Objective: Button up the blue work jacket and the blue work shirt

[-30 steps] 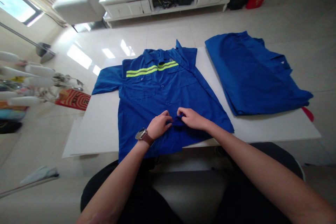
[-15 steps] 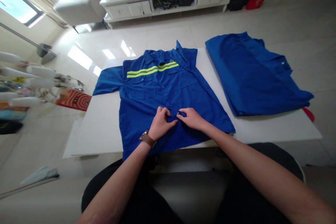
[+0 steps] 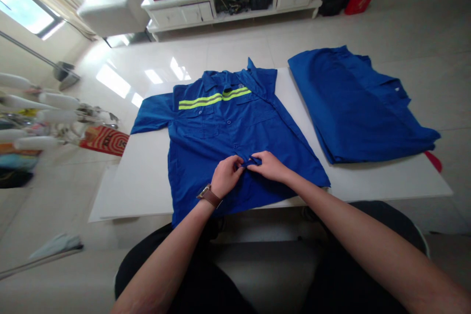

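The left hand and right hand, close together, pinch the blue shirt; the button toward 12 o'clock looks done up, the bottom doesn't.

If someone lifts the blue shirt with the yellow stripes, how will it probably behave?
The shirt is probably floppy: its cloth bunches at the fingers of the left hand and right hand. Lifted at one point, it would likely sag, since it lies spread out, one corner past the table's near edge.
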The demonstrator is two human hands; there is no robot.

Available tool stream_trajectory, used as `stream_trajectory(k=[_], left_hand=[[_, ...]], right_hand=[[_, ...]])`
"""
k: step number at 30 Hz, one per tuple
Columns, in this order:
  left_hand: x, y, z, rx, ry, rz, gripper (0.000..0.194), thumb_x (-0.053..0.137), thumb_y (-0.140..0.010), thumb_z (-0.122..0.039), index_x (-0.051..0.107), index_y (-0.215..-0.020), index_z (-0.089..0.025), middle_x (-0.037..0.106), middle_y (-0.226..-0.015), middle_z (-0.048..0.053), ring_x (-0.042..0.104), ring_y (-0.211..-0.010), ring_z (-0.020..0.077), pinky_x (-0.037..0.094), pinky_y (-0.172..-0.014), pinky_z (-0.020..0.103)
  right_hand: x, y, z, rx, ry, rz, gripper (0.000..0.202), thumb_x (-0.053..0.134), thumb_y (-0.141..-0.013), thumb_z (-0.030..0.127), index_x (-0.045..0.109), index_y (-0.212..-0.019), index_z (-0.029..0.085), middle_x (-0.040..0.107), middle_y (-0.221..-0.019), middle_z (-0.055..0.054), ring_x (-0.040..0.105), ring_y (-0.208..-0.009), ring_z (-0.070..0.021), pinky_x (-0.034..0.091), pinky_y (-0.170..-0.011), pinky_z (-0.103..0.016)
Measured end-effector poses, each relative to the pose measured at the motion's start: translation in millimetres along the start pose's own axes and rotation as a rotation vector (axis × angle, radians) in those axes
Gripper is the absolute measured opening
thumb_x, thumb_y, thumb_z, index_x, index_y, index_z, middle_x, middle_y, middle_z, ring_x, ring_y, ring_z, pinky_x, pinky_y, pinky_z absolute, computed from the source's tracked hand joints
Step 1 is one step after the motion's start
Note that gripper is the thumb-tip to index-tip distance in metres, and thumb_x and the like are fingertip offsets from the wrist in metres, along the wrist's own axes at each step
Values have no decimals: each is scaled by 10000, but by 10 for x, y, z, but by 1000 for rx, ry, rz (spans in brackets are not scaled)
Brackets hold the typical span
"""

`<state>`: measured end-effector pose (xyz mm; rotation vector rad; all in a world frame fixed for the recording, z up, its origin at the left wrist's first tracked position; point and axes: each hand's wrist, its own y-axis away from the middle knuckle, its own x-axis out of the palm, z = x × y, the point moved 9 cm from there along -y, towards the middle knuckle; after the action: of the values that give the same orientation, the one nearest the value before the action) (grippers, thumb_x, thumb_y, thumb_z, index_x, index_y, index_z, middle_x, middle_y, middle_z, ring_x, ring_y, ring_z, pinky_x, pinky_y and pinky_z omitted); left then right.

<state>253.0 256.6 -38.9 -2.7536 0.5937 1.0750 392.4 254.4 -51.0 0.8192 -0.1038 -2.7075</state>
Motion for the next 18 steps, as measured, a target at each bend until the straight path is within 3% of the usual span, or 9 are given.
stream_trajectory(k=[12,18], left_hand=[[-23,-29,-63,30,21,3,92,716,-855,-127,760,-915,-181,700,-837,15,589,-689,131,449,-685,269],[-4,-39,-109,43,35,16,81,694,-861,-133,746,-880,-191,677,-829,8,587,-683,131,448,-672,268]], right_hand=[[-6,-3,-44,-12,76,-38,137,646,-858,244,742,-900,157,780,-966,-78,669,-904,-213,408,-753,-269],[-49,26,-50,31,149,-52,166,639,-889,332,717,-869,186,776,-914,-70,680,-861,-212,399,-717,-274]])
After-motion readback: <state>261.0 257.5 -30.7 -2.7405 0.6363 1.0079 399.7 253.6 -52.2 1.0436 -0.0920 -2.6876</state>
